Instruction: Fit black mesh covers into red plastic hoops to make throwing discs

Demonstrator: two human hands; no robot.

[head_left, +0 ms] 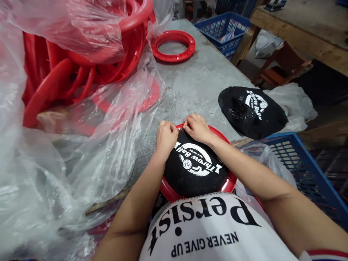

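A red plastic ring [227, 184] lies at the near edge of the grey table [201, 79], covered by a black mesh disc [194, 170] printed "Throw Ball" in white. My left hand [166, 135] and my right hand [197, 127] meet at the far rim of the ring. Both are closed, with fingers pinching the edge of the black mesh against the rim. My forearms frame the disc on either side.
A big clear plastic bag [67, 108] full of red rings fills the left. One loose red ring [173, 46] lies at the far end of the table. A pile of black mesh discs [251, 112] sits at the right edge. Blue crates stand at right [304, 170] and behind [223, 30].
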